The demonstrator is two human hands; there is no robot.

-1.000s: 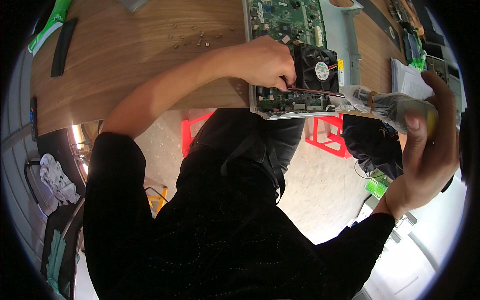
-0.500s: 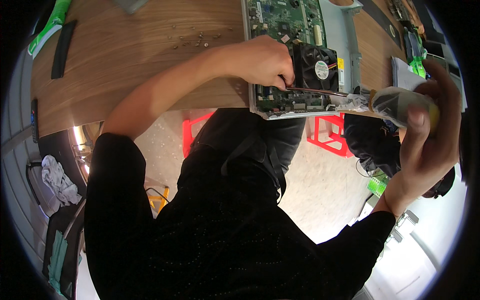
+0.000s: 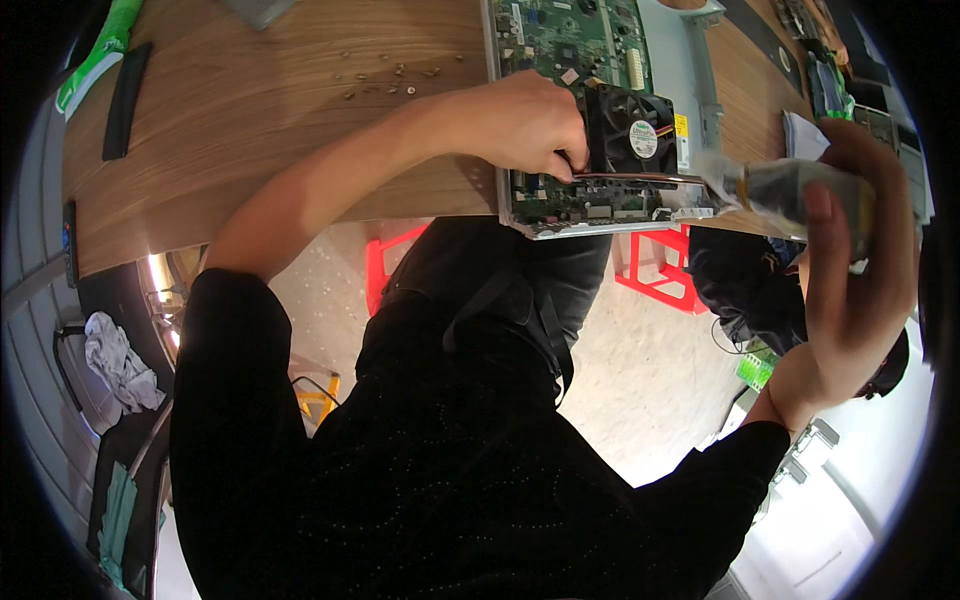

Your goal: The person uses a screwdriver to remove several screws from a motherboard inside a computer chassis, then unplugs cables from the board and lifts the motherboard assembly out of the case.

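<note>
My right hand (image 3: 862,270) is wrapped round the handle of a long screwdriver (image 3: 640,180), which is covered in clear plastic. The thin shaft runs left, nearly level, over the near end of a green circuit board (image 3: 570,50). At the shaft's tip, the fingers of my left hand (image 3: 530,125) are pinched together; what lies under those fingertips is hidden. A black cooling fan (image 3: 612,130) sits on the board, just beyond the shaft. Board and fan are inside an open metal computer case (image 3: 680,45) at the table edge.
Several small screws (image 3: 400,72) lie loose on the wooden table (image 3: 250,100), left of the case. A black strip (image 3: 127,100) and a green package (image 3: 105,45) are at the far left. Red stools (image 3: 655,275) stand below. Another person's dark-clothed legs (image 3: 745,280) are at the right.
The screwdriver's handle and my right hand have shifted slightly and turned, levelling the shaft a little. My left hand stays in place at the tip.
</note>
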